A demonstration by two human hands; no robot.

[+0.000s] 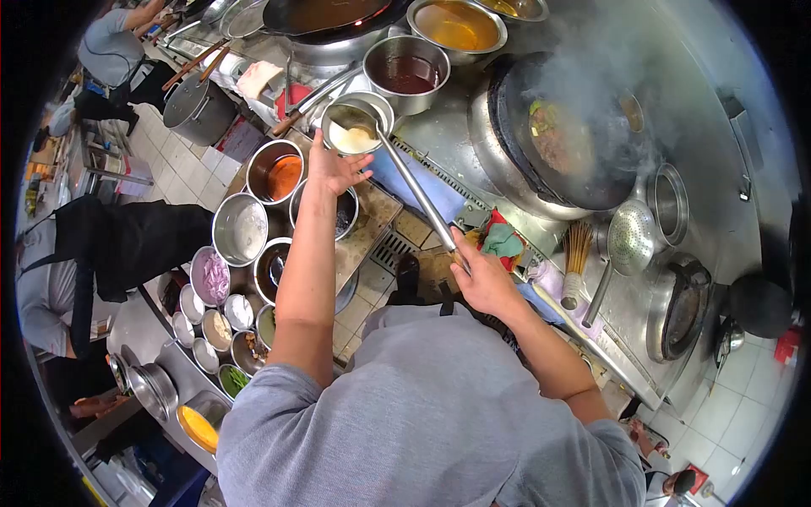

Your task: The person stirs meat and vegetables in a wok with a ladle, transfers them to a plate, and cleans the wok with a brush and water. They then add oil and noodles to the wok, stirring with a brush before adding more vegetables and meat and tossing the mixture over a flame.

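My left hand (340, 171) is held out with its fingers spread, just below a steel pot of pale content (384, 108), and holds nothing. In my right hand (483, 275) is the wooden handle end of a long ladle (418, 190). The ladle's bowl (351, 118) rests in the pale pot, partly over the content. To the right, a wok (600, 182) with meat and green pieces (556, 139) gives off steam. A pot of dark red liquid (407, 74) stands above the pale pot.
Bowls with orange sauce (283, 176), chopped onion (215, 279) and other ingredients stand at left. A bamboo brush (575, 260) and a perforated skimmer (630, 237) lie below the wok. Co-workers stand at far left; one wears a dark apron (148, 245).
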